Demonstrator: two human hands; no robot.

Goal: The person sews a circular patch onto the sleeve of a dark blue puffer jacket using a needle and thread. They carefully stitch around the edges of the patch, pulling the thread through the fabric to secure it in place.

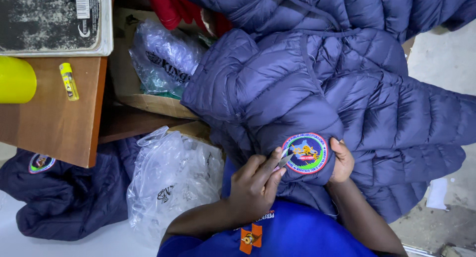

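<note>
A yellow lighter (69,81) is lying on the wooden table (49,123). A clear plastic bag (171,180) is sitting beside it. The left hand (255,185) is pinching a small blade (285,161) against the round patch (305,153) on the navy quilted jacket (347,98), while the right hand (342,162) is gripping the fabric beside the patch, above pale floor (446,58).

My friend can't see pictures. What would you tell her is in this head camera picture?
A person's left hand holds a small metal blade against a round embroidered patch on a navy quilted puffer jacket, while the right hand grips the fabric beside the patch. Crinkled clear plastic bags and a wooden table with a yellow lighter lie to the left.
</note>
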